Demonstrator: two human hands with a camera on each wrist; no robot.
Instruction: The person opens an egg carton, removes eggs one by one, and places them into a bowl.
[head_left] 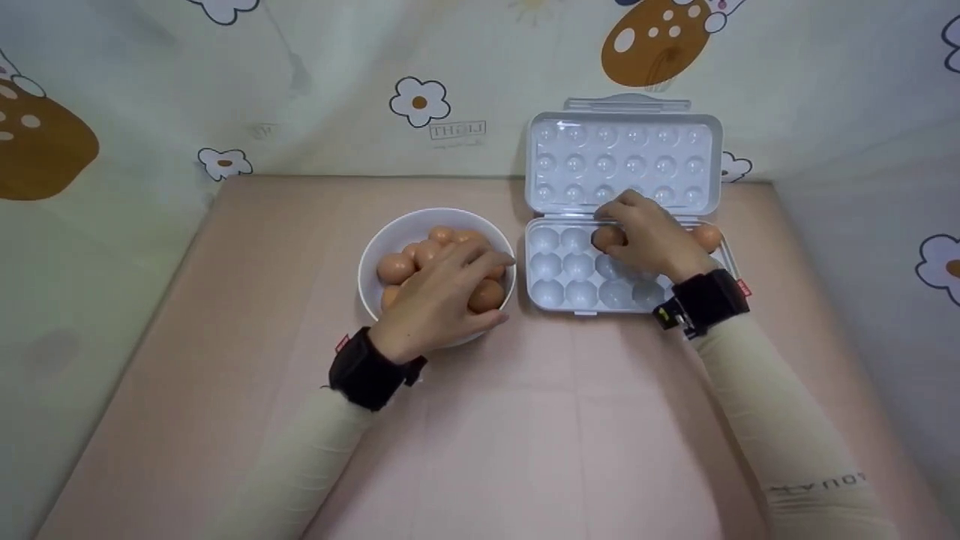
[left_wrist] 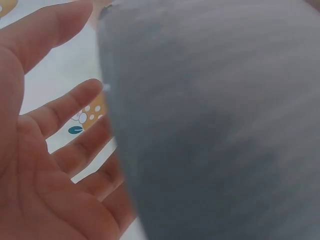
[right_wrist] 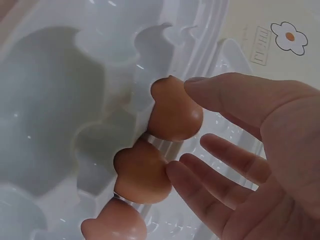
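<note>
**Currently: both hands at work, one at the bowl, one at the egg tray**

Your left hand (head_left: 442, 300) lies over the white bowl (head_left: 390, 240), just left of centre in the head view. Its fingers are curved down over the brown eggs (head_left: 395, 268) piled in the bowl, and the fingertips reach toward the bowl's right rim. You cannot tell from the head view whether the fingers actually grip an egg. In the left wrist view the hand (left_wrist: 45, 165) shows an open palm with the fingers spread and slightly bent, beside a large blurred grey surface that fills the right of the frame.

Your right hand (head_left: 649, 236) rests on the open egg tray (head_left: 555, 289), right of centre in the head view. Its fingers point toward the left of the frame and touch an egg (head_left: 606, 237) that sits in the tray's back row of cups. A second egg (head_left: 707, 237) sits in the same row at the tray's right end, partly hidden by the hand. In the right wrist view the thumb (right_wrist: 225, 95) touches the top egg (right_wrist: 175, 112) of a column of three, and the other fingers (right_wrist: 200, 185) lie loosely spread, just beside the middle egg (right_wrist: 140, 172). The eggs sit seated in their cups, so the hand touches rather than clamps.

The tray's lid (head_left: 626, 157) stands raised behind the tray, upper right of the frame, leaning against the flower-print backdrop (head_left: 225, 90). Bowl and tray stand side by side, near each other but apart, on the pink table (head_left: 525, 435).
</note>
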